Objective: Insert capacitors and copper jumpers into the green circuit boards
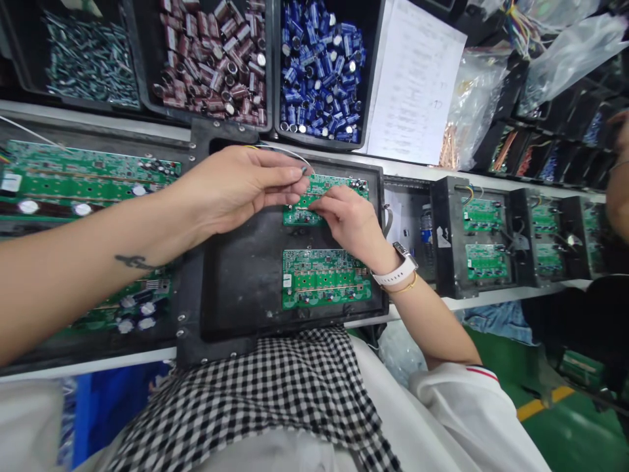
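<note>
- Left hand (240, 190) pinches a small part (304, 170) at its fingertips, just above the upper green board (322, 196).
- Right hand (351, 219) presses fingertips on that board; keep it steady and lower the part straight.

Green circuit board (314, 196) lies flat in the far half of a black tray (246, 275), studded with small parts, partly hidden by fingers.

Upper circuit board (322, 196) partly behind hands
</note>
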Demonstrator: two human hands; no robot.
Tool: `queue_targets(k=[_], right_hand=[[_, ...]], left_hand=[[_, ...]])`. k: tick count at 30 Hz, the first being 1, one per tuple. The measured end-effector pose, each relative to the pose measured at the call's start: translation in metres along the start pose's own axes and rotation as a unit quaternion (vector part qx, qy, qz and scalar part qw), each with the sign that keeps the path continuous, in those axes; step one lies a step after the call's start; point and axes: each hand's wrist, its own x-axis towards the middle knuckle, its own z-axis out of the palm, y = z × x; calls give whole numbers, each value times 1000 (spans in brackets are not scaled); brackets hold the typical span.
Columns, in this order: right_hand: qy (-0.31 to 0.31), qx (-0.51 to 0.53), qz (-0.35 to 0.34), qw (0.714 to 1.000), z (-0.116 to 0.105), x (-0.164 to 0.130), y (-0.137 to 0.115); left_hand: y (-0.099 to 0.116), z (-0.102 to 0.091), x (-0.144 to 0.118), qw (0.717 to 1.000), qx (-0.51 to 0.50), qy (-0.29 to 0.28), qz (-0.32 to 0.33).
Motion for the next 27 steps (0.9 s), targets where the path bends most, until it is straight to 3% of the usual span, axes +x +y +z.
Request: queue_targets(k=[6, 9, 11, 15, 19, 22, 27], right_hand=[[5, -2, -5, 1000, -9, 1, -4], [68, 120, 22, 990, -22, 1, -10], [107, 224, 46, 967, -30, 0, -14], [132, 319, 78, 935, -45, -6, -4], [137, 201, 127, 962, -60, -12, 38], [87, 93, 150, 980, -63, -14, 71], [26, 38, 141, 989, -54, -7, 90]], left_hand=[[-13, -6, -11, 999, 40, -1, -13], [-16, -3, -13, 999, 44, -20, -11], [-17, 4, -13, 998, 47, -44, -7], [-13, 27, -9, 996, 51, -77, -3], [-10, 49, -4, 995, 59, -79, -14], [-12, 57, -1, 991, 66, -108, -43], [-17, 62, 0, 987, 63, -125, -83]])
